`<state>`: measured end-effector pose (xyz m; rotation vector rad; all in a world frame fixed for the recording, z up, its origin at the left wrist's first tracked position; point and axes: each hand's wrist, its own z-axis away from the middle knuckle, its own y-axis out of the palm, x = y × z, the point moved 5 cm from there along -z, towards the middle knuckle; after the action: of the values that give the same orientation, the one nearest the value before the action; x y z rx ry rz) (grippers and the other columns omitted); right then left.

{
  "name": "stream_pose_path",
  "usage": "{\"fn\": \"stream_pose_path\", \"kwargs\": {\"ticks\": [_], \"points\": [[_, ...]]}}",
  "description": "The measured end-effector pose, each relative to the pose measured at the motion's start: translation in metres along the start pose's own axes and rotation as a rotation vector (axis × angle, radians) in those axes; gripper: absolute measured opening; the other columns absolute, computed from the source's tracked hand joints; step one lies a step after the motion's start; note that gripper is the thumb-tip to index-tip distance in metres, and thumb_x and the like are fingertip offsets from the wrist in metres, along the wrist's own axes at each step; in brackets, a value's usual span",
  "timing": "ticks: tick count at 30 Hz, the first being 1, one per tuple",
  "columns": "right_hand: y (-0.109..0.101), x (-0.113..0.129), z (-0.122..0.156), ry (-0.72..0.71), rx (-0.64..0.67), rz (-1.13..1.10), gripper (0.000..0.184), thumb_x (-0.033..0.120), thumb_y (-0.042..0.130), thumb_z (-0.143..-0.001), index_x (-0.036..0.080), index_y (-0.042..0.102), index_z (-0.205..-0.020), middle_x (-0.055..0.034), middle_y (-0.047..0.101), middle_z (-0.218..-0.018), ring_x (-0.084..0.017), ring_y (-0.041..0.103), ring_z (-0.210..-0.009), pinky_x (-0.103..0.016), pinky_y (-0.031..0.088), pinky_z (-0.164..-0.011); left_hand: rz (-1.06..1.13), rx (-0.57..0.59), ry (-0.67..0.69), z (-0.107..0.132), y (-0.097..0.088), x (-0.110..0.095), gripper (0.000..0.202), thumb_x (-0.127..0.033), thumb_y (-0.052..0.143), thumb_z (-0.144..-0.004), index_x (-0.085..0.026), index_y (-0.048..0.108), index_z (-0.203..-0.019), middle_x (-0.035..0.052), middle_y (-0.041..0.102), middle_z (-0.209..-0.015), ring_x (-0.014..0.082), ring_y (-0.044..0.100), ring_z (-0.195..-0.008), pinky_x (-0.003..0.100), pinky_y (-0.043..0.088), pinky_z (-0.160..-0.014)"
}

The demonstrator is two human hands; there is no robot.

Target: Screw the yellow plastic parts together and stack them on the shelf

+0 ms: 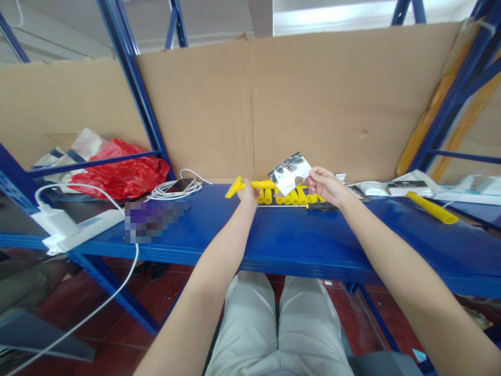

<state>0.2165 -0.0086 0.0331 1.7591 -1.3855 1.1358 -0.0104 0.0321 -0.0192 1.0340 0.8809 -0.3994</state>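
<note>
My left hand (249, 194) is closed around a yellow plastic tool (250, 185) with a flat blade end pointing left, held just above the blue shelf (274, 235). My right hand (324, 185) pinches a printed packaging card (290, 173), black and white, held against the tool's right end. Several more yellow tools (289, 197) lie in a row on the shelf under both hands.
A single yellow tool (432, 208) lies to the right, near white packages (407, 185). A phone with coiled white cable (176, 189), a red plastic bag (121, 172) and a white power strip (74, 230) sit on the left. Cardboard (297, 99) backs the shelf.
</note>
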Motion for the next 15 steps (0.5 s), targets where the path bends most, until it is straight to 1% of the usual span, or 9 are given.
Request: {"fn": "stream_pose_path", "kwargs": {"ticks": [2, 4, 8, 11, 15], "points": [[-0.001, -0.002, -0.001, 0.002, -0.013, -0.006, 0.048, 0.057, 0.082, -0.064, 0.021, 0.05, -0.073, 0.006, 0.05, -0.059, -0.008, 0.045, -0.047, -0.021, 0.037, -0.045, 0.002, 0.022, -0.003, 0.003, 0.003, 0.001, 0.011, -0.031, 0.053, -0.096, -0.021, 0.055, -0.1, -0.0052, 0.054, -0.067, 0.0055, 0.052, -0.042, 0.016, 0.041, -0.044], [-0.001, -0.008, -0.002, 0.014, -0.034, -0.006, 0.049, 0.057, 0.084, -0.062, 0.02, 0.053, -0.072, 0.0057, 0.051, -0.058, -0.007, 0.046, -0.047, -0.021, 0.037, -0.044, 0.003, 0.07, -0.007, 0.006, 0.007, 0.002, 0.014, -0.033, 0.053, -0.096, -0.019, 0.054, -0.094, -0.0048, 0.053, -0.063, 0.0063, 0.053, -0.043, 0.016, 0.041, -0.044], [0.001, -0.022, -0.005, 0.05, -0.115, 0.013, 0.048, 0.057, 0.084, -0.062, 0.02, 0.055, -0.071, 0.0045, 0.056, -0.058, -0.007, 0.047, -0.046, -0.02, 0.039, -0.044, 0.002, 0.23, -0.042, 0.012, 0.018, 0.008, 0.022, -0.038, 0.058, -0.094, -0.019, 0.054, -0.084, -0.004, 0.054, -0.058, 0.0068, 0.052, -0.044, 0.017, 0.041, -0.046], [0.004, -0.03, -0.007, 0.065, -0.158, 0.011, 0.047, 0.057, 0.082, -0.064, 0.02, 0.055, -0.072, 0.0028, 0.059, -0.058, -0.008, 0.049, -0.045, -0.02, 0.041, -0.044, -0.019, 0.321, -0.08, 0.014, 0.023, 0.013, 0.024, -0.04, 0.058, -0.094, -0.018, 0.055, -0.083, -0.0026, 0.058, -0.058, 0.0072, 0.054, -0.044, 0.018, 0.042, -0.046], [0.009, -0.032, -0.008, 0.043, -0.195, -0.008, 0.044, 0.055, 0.079, -0.07, 0.02, 0.054, -0.073, 0.0014, 0.062, -0.059, -0.008, 0.05, -0.043, -0.021, 0.042, -0.045, -0.034, 0.347, -0.069, 0.01, 0.025, 0.015, 0.023, -0.04, 0.063, -0.09, -0.017, 0.06, -0.088, -0.0017, 0.06, -0.06, 0.0081, 0.056, -0.045, 0.018, 0.043, -0.047]]}}
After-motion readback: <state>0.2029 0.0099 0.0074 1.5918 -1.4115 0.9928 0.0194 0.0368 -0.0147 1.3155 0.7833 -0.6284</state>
